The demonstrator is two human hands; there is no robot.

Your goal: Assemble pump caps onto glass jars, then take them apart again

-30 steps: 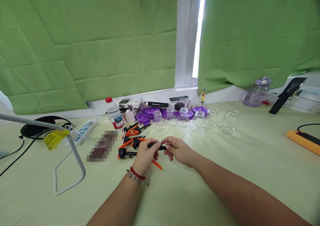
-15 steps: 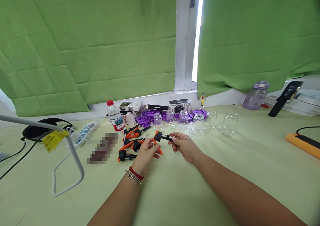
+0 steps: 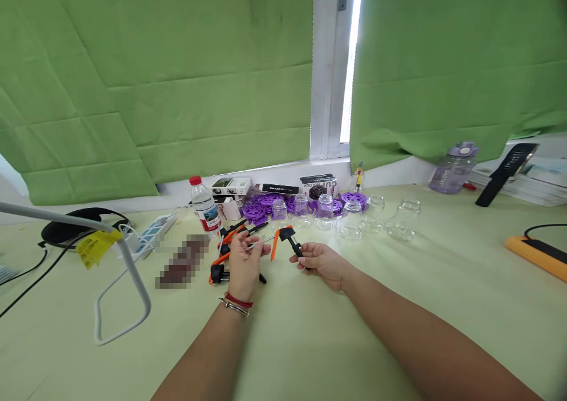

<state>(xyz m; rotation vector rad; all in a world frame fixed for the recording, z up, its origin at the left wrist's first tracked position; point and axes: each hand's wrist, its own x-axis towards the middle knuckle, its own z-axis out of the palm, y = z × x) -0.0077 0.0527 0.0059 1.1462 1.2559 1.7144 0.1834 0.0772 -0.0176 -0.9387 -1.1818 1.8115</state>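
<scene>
— Shifted over to the pile is the left hand (image 3: 244,262), which was seen by the orange arm half a second ago; the crank (image 3: 287,234) has been tipped from near level, so that its shaft now slopes down to the right hand (image 3: 319,260)

— How is it held there?

— By the black shaft (image 3: 296,247), pinched near its lower end between right thumb and fingers, which are closed on it. The black head and the orange arm (image 3: 275,245) are left uncovered, just to the right of the left fingertips

— And the left fingers?

— They are seen half curled, with thumb and forefinger slightly parted. A thin metal rod (image 3: 268,238) is shown at their tips; whether it is pinched or only touched cannot be told

— How might this be handled well?

— Best, it is judged, if the crank is kept steady by the right hand alone. If the rod is to be lifted, it should be taken lightly and drawn clear, so that the other cranks (image 3: 217,273) by the left hand are not dragged along. The hanging arm could be snagged, so some room should be left around it. Less care is needed for the glass jars (image 3: 349,228), stood farther back
</scene>
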